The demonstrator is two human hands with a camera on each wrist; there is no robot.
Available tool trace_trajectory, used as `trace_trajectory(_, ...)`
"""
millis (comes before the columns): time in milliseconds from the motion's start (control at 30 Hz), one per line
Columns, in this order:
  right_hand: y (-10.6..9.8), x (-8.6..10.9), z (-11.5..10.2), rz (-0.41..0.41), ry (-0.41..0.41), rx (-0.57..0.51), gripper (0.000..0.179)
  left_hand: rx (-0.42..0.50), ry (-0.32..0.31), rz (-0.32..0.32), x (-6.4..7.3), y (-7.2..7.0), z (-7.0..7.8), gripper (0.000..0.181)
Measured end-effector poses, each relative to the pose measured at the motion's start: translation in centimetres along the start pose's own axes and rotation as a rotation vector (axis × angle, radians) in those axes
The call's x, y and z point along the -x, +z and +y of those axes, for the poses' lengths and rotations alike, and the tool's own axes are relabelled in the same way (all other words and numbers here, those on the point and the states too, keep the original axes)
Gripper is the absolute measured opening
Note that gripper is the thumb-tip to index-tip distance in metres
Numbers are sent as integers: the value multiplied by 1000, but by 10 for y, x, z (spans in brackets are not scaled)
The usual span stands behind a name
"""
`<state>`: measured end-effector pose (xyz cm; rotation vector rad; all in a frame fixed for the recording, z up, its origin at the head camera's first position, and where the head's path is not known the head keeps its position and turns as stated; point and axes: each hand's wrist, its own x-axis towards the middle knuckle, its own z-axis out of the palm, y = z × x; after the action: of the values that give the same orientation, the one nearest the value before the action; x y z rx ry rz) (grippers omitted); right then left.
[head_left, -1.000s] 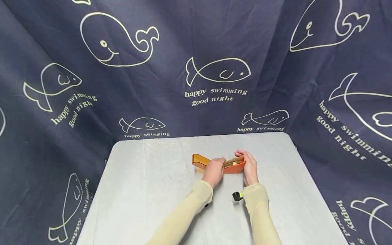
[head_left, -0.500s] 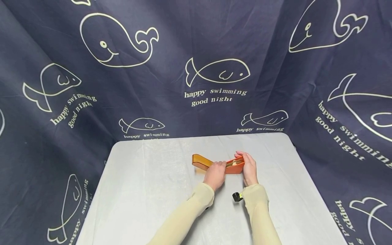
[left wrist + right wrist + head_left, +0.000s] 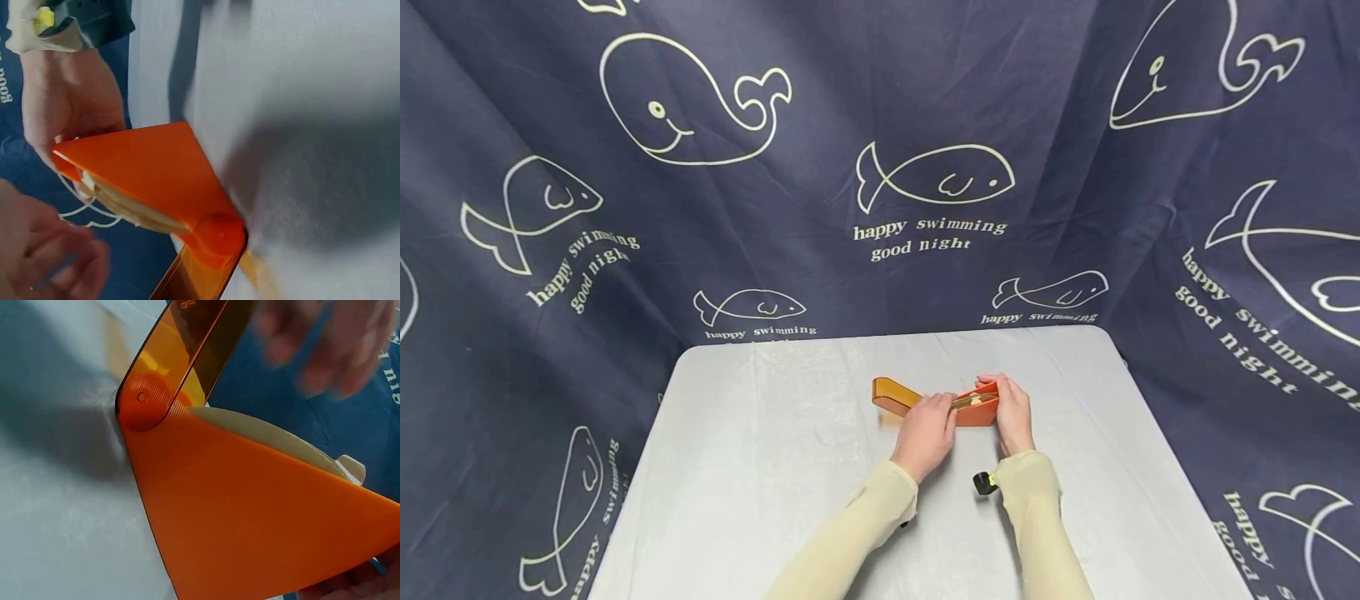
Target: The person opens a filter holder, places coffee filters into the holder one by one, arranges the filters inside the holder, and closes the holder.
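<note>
An orange fan-shaped case with a see-through amber hinged lid stands on the table, its lid swung open to the left. Beige curved-edged sheets, resembling paper coffee filters, fill its mouth, with a small pale tab sticking up. My right hand grips the wide end of the case, its fingers partly hidden behind it. Above the case's mouth hovers my left hand, overlapping the hinge in the head view. Both wrist views show its loosely bent fingers, blurred, apart from the sheets and holding nothing.
The white-covered table has rounded back corners. A dark blue curtain with fish and whale drawings surrounds its back and sides. A small black wrist camera juts from the right sleeve.
My left hand has shifted slightly right along the case. The beige sheets sit lower inside than a second ago. My right hand has stayed at the wide end.
</note>
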<state>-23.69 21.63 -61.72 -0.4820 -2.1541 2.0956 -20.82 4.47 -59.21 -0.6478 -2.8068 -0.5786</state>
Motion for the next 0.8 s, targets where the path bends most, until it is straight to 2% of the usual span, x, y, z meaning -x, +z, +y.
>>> trace_trajectory(133,-2,-1,1,6,26,-7,48,26,73,229,6,-13,-8,19)
trace_trajectory(200,-3,-3,6,23,26,-13,49,68,72,347,9,-18,-14,21)
trace_trajectory(267,-4,-3,8,35,11,-22,51,167,12,420,12,-22,-22,31)
trace_trajectory(333,-5,-3,9,42,8,-13,53,305,-94,447,15,-27,-29,44)
trace_trajectory(433,-5,-3,10,54,2,-7,54,581,-305,396,21,-32,-38,61)
trace_trajectory(500,-6,-4,10,62,1,-5,54,745,-425,322,25,-31,-45,68)
trace_trajectory(567,-7,-4,10,68,-1,-7,54,876,-516,244,29,-29,-49,71)
trace_trajectory(633,-7,-5,12,67,-3,-17,54,954,-561,192,32,-25,-53,71)
trace_trajectory(700,-7,-6,14,64,0,-14,54,987,-579,169,34,-22,-54,71)
trace_trajectory(800,-6,-7,16,60,4,-24,55,995,-562,163,34,-20,-53,68)
